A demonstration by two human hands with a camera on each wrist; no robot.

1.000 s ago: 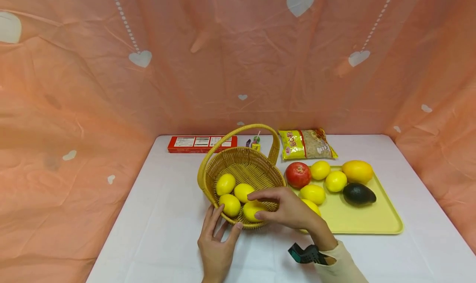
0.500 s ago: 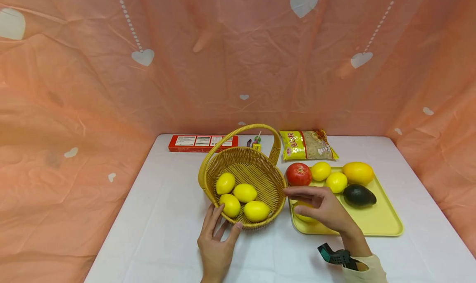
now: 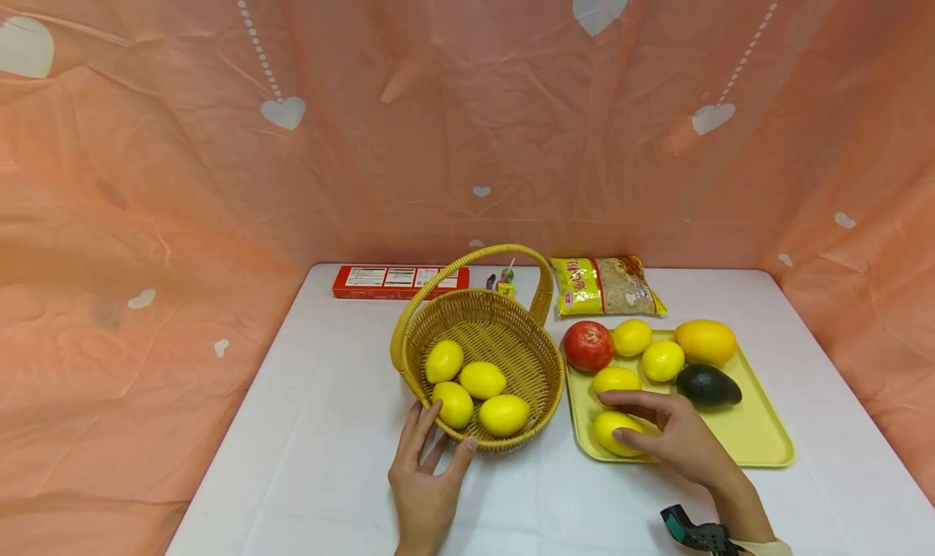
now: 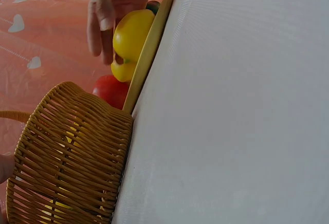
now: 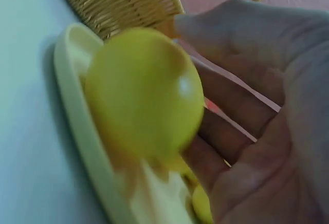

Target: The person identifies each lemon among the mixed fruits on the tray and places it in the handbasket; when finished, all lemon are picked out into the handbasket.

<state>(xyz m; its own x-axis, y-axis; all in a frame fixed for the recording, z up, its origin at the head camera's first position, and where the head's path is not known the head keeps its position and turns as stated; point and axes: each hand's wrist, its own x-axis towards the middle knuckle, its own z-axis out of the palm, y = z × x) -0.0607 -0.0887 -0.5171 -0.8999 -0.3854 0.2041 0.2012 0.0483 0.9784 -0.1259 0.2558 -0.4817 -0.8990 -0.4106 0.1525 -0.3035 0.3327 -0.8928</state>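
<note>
A woven yellow basket (image 3: pixel 409 337) with a hoop handle holds several lemons (image 3: pixel 482 379). My left hand (image 3: pixel 438 446) rests on the white table with straight fingers touching the basket's front wall (image 4: pixel 72 157). To the right lies a pale yellow tray (image 3: pixel 760 434). My right hand (image 3: pixel 615 416) reaches over its near left corner, thumb and fingers curled round a lemon (image 3: pixel 603 428) that lies on the tray. The right wrist view shows this lemon (image 5: pixel 144 90) close against the palm, by the tray rim (image 5: pixel 77 121). The left wrist view shows that lemon (image 4: pixel 132 34) under the fingers (image 4: pixel 105 13).
The tray also carries a red fruit (image 3: pixel 588 346), other lemons (image 3: pixel 661 360), a yellow mango (image 3: pixel 704 342) and a dark avocado (image 3: pixel 707 385). A red box (image 3: pixel 398 281), small items (image 3: pixel 502 280) and a yellow snack bag (image 3: pixel 602 286) lie at the back. Pink cloth walls surround the table.
My right hand left a lemon in the basket, moved right over the tray and curled round a lemon there. The left hand has stayed at the basket.
</note>
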